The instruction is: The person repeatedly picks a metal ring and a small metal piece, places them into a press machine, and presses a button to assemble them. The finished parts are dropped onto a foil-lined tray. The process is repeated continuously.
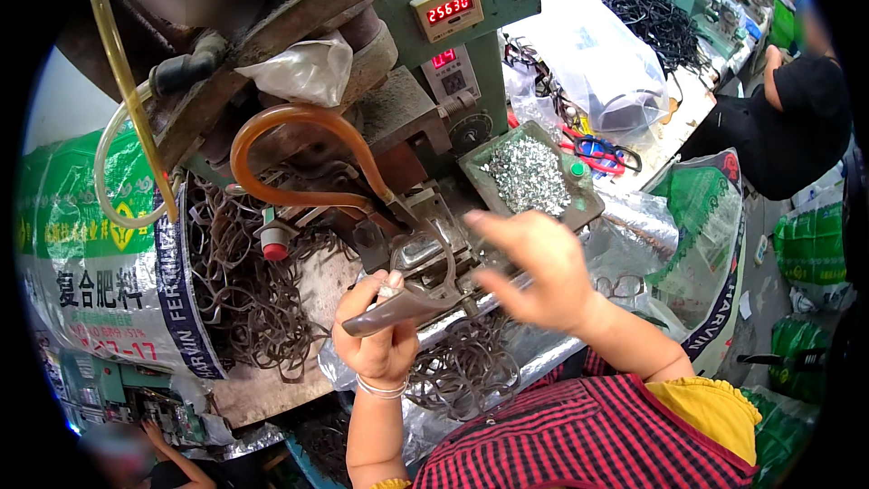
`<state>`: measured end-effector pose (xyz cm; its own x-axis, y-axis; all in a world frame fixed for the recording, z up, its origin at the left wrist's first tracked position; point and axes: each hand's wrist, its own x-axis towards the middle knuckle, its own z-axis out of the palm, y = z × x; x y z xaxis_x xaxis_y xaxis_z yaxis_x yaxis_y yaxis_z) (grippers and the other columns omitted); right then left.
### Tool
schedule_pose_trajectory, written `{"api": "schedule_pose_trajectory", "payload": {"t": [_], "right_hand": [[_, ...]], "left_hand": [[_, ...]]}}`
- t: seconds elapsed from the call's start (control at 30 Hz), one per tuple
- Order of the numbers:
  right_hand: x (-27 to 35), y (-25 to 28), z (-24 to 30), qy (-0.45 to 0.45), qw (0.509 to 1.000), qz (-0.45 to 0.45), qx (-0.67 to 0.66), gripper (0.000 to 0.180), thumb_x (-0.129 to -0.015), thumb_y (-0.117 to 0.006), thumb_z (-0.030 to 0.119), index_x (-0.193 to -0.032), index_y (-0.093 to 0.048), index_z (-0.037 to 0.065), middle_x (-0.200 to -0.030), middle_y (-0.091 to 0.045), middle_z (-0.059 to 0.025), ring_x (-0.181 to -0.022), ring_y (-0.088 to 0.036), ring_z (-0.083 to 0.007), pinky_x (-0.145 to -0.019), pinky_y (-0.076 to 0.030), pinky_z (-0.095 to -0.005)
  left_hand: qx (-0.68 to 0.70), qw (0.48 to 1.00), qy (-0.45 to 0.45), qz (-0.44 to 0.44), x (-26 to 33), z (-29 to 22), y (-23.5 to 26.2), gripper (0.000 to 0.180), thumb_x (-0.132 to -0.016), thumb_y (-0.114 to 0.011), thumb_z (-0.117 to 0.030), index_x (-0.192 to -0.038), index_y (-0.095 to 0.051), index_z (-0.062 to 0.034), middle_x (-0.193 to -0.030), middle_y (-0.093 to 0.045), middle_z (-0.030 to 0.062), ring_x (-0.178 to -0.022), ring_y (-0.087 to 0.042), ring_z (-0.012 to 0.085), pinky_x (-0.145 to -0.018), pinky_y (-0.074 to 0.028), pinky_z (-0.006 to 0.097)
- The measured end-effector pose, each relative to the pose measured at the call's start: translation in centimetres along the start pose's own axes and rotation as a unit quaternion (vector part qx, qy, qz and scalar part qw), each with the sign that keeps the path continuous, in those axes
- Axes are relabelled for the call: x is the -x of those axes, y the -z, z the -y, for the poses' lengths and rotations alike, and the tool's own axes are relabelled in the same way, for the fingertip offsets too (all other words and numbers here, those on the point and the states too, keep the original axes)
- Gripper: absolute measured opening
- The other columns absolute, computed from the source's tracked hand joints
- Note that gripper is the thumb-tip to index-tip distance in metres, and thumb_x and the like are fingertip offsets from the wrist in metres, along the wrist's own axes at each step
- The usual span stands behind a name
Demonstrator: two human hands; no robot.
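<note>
My left hand (378,337) is closed around a folded brown rubber band loop (396,310), held up just in front of the green press machine (425,118). The loop's end meets the machine's metal jaw (424,252). My right hand (534,264) hovers to the right of the jaw, fingers spread and blurred, holding nothing that I can make out. A heap of dark brown band loops (463,369) lies on silver plastic below my hands. Behind my right hand stands a metal tray of small silver clips (529,177).
More band loops (243,281) pile at the left beside a printed sack (100,263). An orange hose (290,156) arcs over the machine. Red-handled scissors (593,152), clear bags and black bands (652,14) crowd the bench behind. Another person in black (797,118) sits far right.
</note>
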<state>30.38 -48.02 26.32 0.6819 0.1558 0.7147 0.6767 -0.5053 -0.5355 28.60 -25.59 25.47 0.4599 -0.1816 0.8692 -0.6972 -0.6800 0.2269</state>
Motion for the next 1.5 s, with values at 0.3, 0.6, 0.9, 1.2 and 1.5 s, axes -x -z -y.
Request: {"api": "schedule_pose_trajectory", "payload": {"t": [0.3, 0.6, 0.9, 1.2, 1.5], "right_hand": [[-3.6, -1.2, -1.0, -0.002, 0.999, 0.034, 0.004, 0.008, -0.083, -0.065, 0.011, -0.082, -0.058, 0.007, -0.07, -0.058, -0.0104, -0.064, -0.059, -0.0317, -0.056, -0.047, -0.044], [1.0, 1.5, -0.6, 0.154, 0.987, 0.013, 0.05, 0.025, -0.067, -0.078, 0.017, -0.091, -0.069, 0.012, -0.074, -0.063, 0.0017, -0.066, -0.059, -0.0132, -0.051, -0.036, -0.0302], [4.4, 14.9, -1.5, -0.302, 0.802, 0.491, 0.159, 0.028, -0.066, -0.081, 0.026, -0.09, -0.074, 0.012, -0.065, -0.066, -0.0093, -0.066, -0.066, -0.0306, -0.062, -0.05, -0.0408], [-0.3, 6.3, -4.6, -0.152, 0.937, 0.244, 0.199, 0.019, -0.078, -0.071, 0.017, -0.093, -0.069, 0.006, -0.074, -0.065, -0.0103, -0.079, -0.063, -0.031, -0.074, -0.047, -0.0419], [1.0, 1.9, -6.5, -0.171, 0.97, 0.076, 0.152, 0.008, -0.079, -0.072, 0.01, -0.083, -0.071, 0.004, -0.077, -0.067, -0.0113, -0.074, -0.062, -0.0296, -0.068, -0.048, -0.0399]], "left_hand": [[0.092, 0.975, 0.096, -0.176, -4.2, 0.2, 5.3, 0.037, -0.104, -0.049, -0.027, -0.097, -0.063, 0.0064, -0.089, -0.065, 0.0187, -0.074, -0.062, 0.0237, -0.061, -0.054, 0.031], [0.155, 0.961, 0.153, -0.169, -0.8, -0.1, 3.2, 0.033, -0.102, -0.052, -0.026, -0.097, -0.062, 0.0046, -0.087, -0.064, 0.0163, -0.07, -0.061, 0.0199, -0.057, -0.054, 0.028], [-0.011, 0.923, 0.356, -0.146, 4.5, 4.9, 6.1, 0.014, -0.097, -0.058, -0.007, -0.098, -0.065, 0.0039, -0.095, -0.064, 0.0075, -0.08, -0.059, 0.0142, -0.069, -0.046, 0.025], [-0.307, 0.937, 0.159, -0.056, -6.0, 17.0, 6.8, 0.013, -0.084, -0.064, -0.001, -0.096, -0.068, 0.0009, -0.095, -0.066, 0.0131, -0.089, -0.064, 0.0325, -0.08, -0.051, 0.039], [-0.517, 0.831, -0.023, 0.206, -9.7, 29.0, 7.0, 0.008, -0.084, -0.062, -0.016, -0.082, -0.069, -0.0127, -0.08, -0.063, 0.0051, -0.074, -0.065, 0.0258, -0.058, -0.052, 0.04]]}}
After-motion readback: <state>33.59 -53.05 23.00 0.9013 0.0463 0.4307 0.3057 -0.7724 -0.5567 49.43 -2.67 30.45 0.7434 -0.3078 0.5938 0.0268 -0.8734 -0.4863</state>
